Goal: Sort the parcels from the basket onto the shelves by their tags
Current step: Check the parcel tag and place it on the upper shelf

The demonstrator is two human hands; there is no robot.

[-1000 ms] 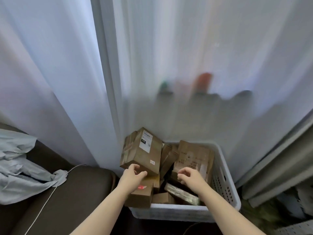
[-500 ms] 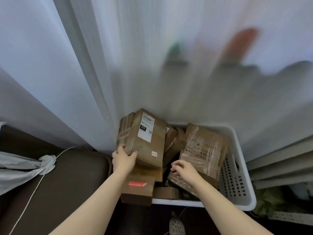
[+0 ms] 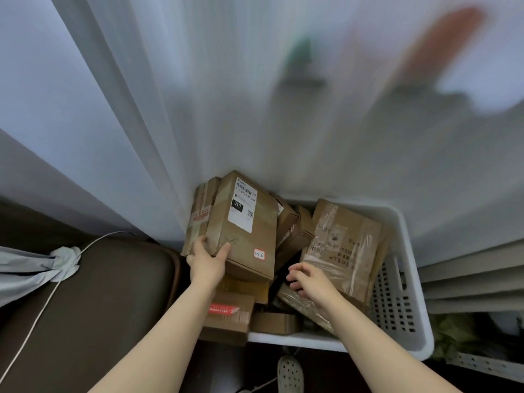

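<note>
A white plastic basket (image 3: 408,279) holds several brown cardboard parcels. The top parcel (image 3: 255,239) carries a white shipping label and a small red-edged tag reading 3-1-6. My left hand (image 3: 208,262) grips that parcel's near left corner, thumb on its top face and fingers round the side. My right hand (image 3: 307,280) hovers with curled fingers over the basket's middle, just left of a large taped parcel (image 3: 344,248) and above a plastic-wrapped flat parcel (image 3: 303,306). It holds nothing. A parcel with red tape (image 3: 229,316) hangs over the basket's near left corner.
White curtains (image 3: 198,95) hang right behind the basket. A dark brown sofa (image 3: 99,302) with grey cloth (image 3: 25,268) and a white cable (image 3: 37,321) sits left. A slipper (image 3: 289,373) lies on the floor below the basket. Grey slats (image 3: 470,273) are at right.
The view has closed in on the basket. My left hand slid from under the top parcel to its left corner and took hold. My right hand edged toward the basket's middle.
</note>
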